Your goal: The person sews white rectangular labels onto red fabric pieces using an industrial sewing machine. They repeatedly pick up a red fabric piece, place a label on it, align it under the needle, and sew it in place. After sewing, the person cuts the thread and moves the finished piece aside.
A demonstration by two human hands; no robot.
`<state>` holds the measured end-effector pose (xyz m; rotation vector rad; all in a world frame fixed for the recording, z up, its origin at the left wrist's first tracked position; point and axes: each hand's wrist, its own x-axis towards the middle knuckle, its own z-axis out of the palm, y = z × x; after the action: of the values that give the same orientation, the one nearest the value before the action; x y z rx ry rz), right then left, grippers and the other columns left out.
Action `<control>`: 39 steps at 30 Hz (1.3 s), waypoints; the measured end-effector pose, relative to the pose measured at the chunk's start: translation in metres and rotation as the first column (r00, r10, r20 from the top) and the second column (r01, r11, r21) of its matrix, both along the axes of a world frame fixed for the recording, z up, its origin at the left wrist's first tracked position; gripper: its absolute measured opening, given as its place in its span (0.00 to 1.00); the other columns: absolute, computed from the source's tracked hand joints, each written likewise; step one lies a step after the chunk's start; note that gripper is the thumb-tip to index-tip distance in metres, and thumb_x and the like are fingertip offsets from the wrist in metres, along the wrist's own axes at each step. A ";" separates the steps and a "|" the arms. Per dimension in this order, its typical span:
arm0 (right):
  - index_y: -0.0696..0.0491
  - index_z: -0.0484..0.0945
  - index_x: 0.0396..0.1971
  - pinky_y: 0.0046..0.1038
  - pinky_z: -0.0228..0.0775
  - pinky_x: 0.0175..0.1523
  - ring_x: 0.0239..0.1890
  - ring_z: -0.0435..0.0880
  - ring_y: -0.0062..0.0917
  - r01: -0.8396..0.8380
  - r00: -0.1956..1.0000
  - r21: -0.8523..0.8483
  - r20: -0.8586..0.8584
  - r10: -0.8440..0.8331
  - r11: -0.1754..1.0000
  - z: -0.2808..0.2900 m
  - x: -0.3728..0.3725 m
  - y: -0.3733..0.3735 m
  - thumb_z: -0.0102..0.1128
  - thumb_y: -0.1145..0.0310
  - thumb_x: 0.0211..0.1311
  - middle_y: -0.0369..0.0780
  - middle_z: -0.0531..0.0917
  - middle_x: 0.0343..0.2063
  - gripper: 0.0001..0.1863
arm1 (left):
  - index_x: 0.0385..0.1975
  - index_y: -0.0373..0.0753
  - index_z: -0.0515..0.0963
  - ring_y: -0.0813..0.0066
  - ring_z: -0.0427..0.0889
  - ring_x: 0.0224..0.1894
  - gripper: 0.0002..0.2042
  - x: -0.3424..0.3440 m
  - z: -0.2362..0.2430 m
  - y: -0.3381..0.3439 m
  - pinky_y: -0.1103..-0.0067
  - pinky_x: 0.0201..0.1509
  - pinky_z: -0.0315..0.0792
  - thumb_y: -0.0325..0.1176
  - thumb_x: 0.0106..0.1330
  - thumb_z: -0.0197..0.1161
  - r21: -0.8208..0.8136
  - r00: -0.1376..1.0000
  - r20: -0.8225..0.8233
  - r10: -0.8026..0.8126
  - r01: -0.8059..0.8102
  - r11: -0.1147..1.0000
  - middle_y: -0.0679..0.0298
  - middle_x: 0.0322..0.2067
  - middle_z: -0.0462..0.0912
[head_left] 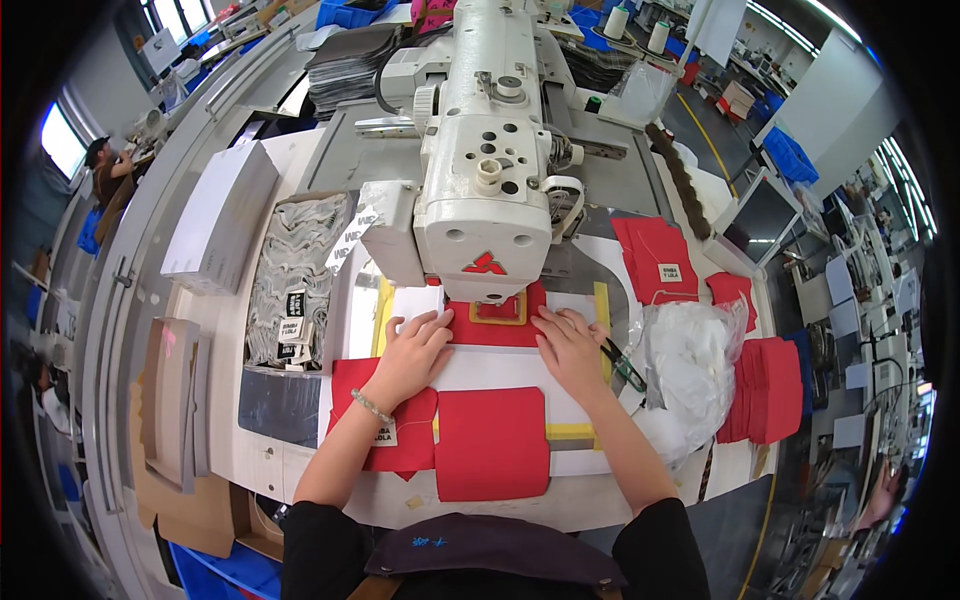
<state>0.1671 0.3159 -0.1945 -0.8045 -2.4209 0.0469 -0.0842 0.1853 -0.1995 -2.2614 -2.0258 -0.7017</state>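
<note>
A red fabric panel (497, 328) lies under the head of a white industrial sewing machine (484, 225), with a small tan-edged frame (498, 308) on it below the needle area. My left hand (412, 352) rests flat with fingers apart at the panel's left edge. At its right edge my right hand (572, 350) presses down, fingers stretched out. Beside the outer side of my right hand are dark green thread snips (624, 365); whether they touch it I cannot tell. Nearer me lie a plain red panel (491, 445) and red pieces with a pale label (400, 455), partly under my left forearm.
Left stands a box of grey-white strips (295, 260) with labels (291, 330) on top, beside a white carton (220, 215). Right are labelled red pieces (655, 255), a clear plastic bag (690, 370) and a red fabric stack (768, 390). A small screen (762, 215) stands behind.
</note>
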 end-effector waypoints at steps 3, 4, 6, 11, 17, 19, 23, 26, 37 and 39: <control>0.46 0.81 0.42 0.36 0.52 0.50 0.50 0.75 0.22 -0.005 1.000 -0.003 0.017 0.005 1.000 -0.004 0.001 0.001 0.63 0.67 0.55 0.30 0.82 0.49 0.13 | 0.40 0.44 0.72 0.68 0.71 0.60 0.10 0.000 0.002 -0.001 0.55 0.60 0.58 0.35 0.61 0.62 -0.014 1.000 0.003 0.001 -0.001 1.000 0.67 0.58 0.74; 0.46 0.81 0.42 0.36 0.52 0.49 0.50 0.75 0.21 -0.005 1.000 -0.003 0.023 0.005 1.000 -0.005 0.001 0.002 0.63 0.67 0.55 0.30 0.82 0.49 0.13 | 0.40 0.43 0.72 0.68 0.70 0.60 0.10 0.000 0.002 0.000 0.55 0.60 0.58 0.35 0.61 0.62 -0.016 1.000 0.004 -0.002 0.002 1.000 0.67 0.58 0.74; 0.46 0.81 0.42 0.36 0.53 0.48 0.48 0.75 0.21 -0.001 0.999 0.011 0.037 0.000 1.000 -0.006 0.002 0.002 0.63 0.66 0.55 0.30 0.82 0.49 0.13 | 0.40 0.43 0.72 0.68 0.70 0.61 0.10 0.000 0.003 -0.001 0.55 0.60 0.57 0.35 0.61 0.62 -0.026 1.000 0.009 -0.002 0.003 1.000 0.66 0.59 0.74; 0.47 0.81 0.41 0.36 0.53 0.47 0.46 0.75 0.20 0.016 0.998 0.092 0.063 -0.022 0.996 -0.006 0.000 0.001 0.62 0.67 0.53 0.29 0.82 0.48 0.13 | 0.42 0.43 0.71 0.67 0.69 0.62 0.12 -0.001 0.002 -0.001 0.55 0.62 0.55 0.35 0.61 0.62 -0.036 1.000 0.027 0.000 0.001 0.999 0.66 0.59 0.73; 0.46 0.82 0.40 0.36 0.51 0.47 0.44 0.76 0.21 0.051 0.997 0.131 0.053 -0.059 0.990 -0.009 -0.002 -0.001 0.62 0.68 0.53 0.28 0.84 0.47 0.12 | 0.48 0.44 0.72 0.68 0.68 0.64 0.16 -0.001 0.003 -0.001 0.57 0.65 0.51 0.36 0.62 0.62 -0.088 0.999 0.034 0.023 -0.020 0.996 0.68 0.61 0.72; 0.46 0.81 0.40 0.36 0.51 0.47 0.44 0.76 0.21 0.057 0.996 0.154 0.058 -0.066 0.986 -0.008 -0.003 -0.002 0.62 0.68 0.53 0.28 0.83 0.47 0.13 | 0.51 0.44 0.72 0.68 0.68 0.63 0.17 -0.001 0.005 -0.001 0.56 0.64 0.53 0.36 0.62 0.62 -0.065 1.000 0.024 0.014 -0.012 0.998 0.67 0.60 0.72; 0.46 0.81 0.40 0.36 0.50 0.48 0.44 0.76 0.21 0.064 0.996 0.159 0.056 -0.074 0.985 -0.010 -0.002 -0.002 0.62 0.68 0.53 0.28 0.83 0.47 0.13 | 0.53 0.44 0.72 0.69 0.68 0.63 0.19 0.000 0.003 -0.001 0.55 0.64 0.53 0.36 0.63 0.61 -0.045 1.000 -0.009 0.021 -0.022 0.999 0.67 0.60 0.72; 0.46 0.81 0.40 0.36 0.50 0.48 0.44 0.76 0.20 0.064 0.995 0.151 0.063 -0.074 0.986 -0.011 -0.001 -0.003 0.62 0.68 0.53 0.28 0.83 0.48 0.13 | 0.54 0.45 0.72 0.69 0.68 0.63 0.19 0.000 0.002 -0.001 0.55 0.63 0.53 0.36 0.63 0.61 -0.048 0.999 -0.030 0.023 -0.025 0.999 0.67 0.60 0.72; 0.48 0.80 0.45 0.36 0.52 0.49 0.50 0.74 0.22 0.058 0.989 0.170 0.123 -0.079 0.984 -0.010 0.004 -0.005 0.62 0.65 0.53 0.30 0.81 0.52 0.17 | 0.54 0.45 0.73 0.70 0.68 0.64 0.19 0.000 0.003 -0.001 0.55 0.65 0.51 0.36 0.63 0.61 -0.072 0.999 -0.031 0.021 -0.023 0.997 0.68 0.61 0.71; 0.49 0.79 0.48 0.37 0.54 0.51 0.53 0.73 0.24 0.072 0.983 0.139 0.157 -0.094 0.988 -0.002 0.004 -0.014 0.61 0.64 0.55 0.31 0.79 0.53 0.19 | 0.55 0.45 0.73 0.70 0.68 0.64 0.19 0.000 0.002 -0.001 0.54 0.65 0.52 0.36 0.62 0.61 -0.078 0.999 -0.031 0.020 -0.023 0.997 0.68 0.61 0.71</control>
<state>0.1714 0.3023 -0.1964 -0.8766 -2.5084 -0.2190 -0.0839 0.1846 -0.1975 -2.2732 -2.0966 -0.5928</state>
